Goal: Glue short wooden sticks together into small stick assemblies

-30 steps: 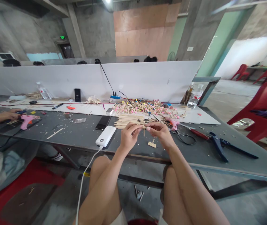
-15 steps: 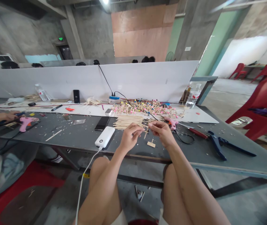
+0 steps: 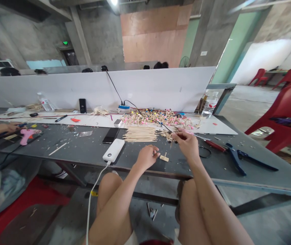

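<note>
My left hand (image 3: 148, 157) is low over the table's front part, fingers loosely curled and slightly apart with nothing visible in them. Its fingertips are close beside a small wooden block with an upright peg (image 3: 164, 158); whether they touch it I cannot tell. My right hand (image 3: 188, 145) is pinched at the fingertips on a small wooden stick piece (image 3: 171, 144), partly hidden and blurred against the scraps behind. Behind the hands lies a neat row of wooden sticks (image 3: 140, 134).
A heap of sticks with coloured tips (image 3: 158, 117) lies at the back. A white power bank (image 3: 114, 150) and a black phone (image 3: 111, 135) are on the left. Blue-handled cutters (image 3: 234, 158) lie right. A co-worker's hand (image 3: 10, 128) is near a pink glue gun (image 3: 27, 136).
My hands have moved apart. The left has come down towards the small wooden block and off the stick piece; the right has shifted slightly right, still pinching it.
</note>
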`<state>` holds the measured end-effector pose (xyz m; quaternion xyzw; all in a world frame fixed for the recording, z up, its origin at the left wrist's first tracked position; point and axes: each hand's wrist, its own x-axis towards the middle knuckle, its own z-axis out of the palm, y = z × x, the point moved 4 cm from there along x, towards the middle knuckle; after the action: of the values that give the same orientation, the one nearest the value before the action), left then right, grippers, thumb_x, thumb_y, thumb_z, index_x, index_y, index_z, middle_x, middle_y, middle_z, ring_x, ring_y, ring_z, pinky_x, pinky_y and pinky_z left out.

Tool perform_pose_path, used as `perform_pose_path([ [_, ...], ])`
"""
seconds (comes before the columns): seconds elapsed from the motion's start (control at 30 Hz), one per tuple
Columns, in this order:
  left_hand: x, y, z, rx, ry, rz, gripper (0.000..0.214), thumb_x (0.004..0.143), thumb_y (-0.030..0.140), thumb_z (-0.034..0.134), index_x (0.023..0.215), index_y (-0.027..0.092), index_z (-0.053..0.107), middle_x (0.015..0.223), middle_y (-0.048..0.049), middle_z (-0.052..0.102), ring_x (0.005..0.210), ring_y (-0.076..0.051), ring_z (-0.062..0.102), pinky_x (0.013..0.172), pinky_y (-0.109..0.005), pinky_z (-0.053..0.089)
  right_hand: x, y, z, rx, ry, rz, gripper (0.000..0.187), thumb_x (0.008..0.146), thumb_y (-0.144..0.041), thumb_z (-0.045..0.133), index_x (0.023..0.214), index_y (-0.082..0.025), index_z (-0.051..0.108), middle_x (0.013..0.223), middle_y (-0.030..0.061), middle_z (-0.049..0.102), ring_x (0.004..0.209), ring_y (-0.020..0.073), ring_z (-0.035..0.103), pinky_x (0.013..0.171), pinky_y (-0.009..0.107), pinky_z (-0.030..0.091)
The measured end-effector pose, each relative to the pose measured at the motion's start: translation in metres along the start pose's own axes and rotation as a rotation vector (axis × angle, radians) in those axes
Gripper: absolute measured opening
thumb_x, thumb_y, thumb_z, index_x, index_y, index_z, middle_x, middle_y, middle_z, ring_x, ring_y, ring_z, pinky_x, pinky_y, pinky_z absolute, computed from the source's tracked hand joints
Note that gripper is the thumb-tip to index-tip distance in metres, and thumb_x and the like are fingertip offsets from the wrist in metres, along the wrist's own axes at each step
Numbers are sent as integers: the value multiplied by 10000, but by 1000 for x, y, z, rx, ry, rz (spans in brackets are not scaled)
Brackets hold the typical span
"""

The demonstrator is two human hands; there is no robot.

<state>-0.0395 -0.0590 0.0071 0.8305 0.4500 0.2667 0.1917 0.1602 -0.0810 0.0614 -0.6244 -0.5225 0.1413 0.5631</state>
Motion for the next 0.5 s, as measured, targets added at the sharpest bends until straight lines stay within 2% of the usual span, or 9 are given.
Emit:
perform_pose_path([
  [0.07, -1, 5, 10, 43, -49, -24, 250, 875, 310, 668, 1090, 200, 732, 944, -57, 717, 725, -179, 652, 688, -281, 490, -1, -1, -3, -66, 5, 14, 309, 774, -453, 680, 783, -160, 776, 661, 56, 690, 617, 197, 582, 601, 303, 389],
  [0.17, 0, 14, 21, 66, -48, -35, 291, 882, 368, 673, 1127, 219, 725, 991, -50, 698, 806, -188, 651, 731, -276, 482, -5, -2, -9, -159, -28, 21, 315, 763, -457, 664, 758, -162, 774, 635, 53, 689, 614, 202, 593, 601, 302, 386],
  [0.3, 5, 22, 36, 44, -4, -35, 159, 912, 300, 634, 985, 226, 754, 935, -39, 680, 847, -181, 635, 740, -258, 453, -11, 5, -20, -215, -124, 32, 307, 756, -466, 659, 760, -183, 778, 667, 44, 711, 621, 194, 603, 611, 298, 393],
  [0.4, 8, 24, 46, -45, 45, -25, 180, 938, 239, 582, 890, 214, 754, 863, -28, 667, 792, -154, 616, 719, -243, 432, -14, 12, -30, -229, -170, 51, 312, 758, -482, 658, 754, -192, 773, 664, 35, 707, 613, 185, 592, 608, 295, 389],
  [0.5, 10, 21, 53, -158, 69, -57, 159, 908, 194, 610, 820, 188, 743, 810, -21, 659, 745, -137, 602, 715, -237, 424, -15, 16, -40, -224, -191, 63, 340, 777, -509, 646, 763, -194, 770, 664, 34, 702, 611, 182, 582, 601, 293, 385],
])
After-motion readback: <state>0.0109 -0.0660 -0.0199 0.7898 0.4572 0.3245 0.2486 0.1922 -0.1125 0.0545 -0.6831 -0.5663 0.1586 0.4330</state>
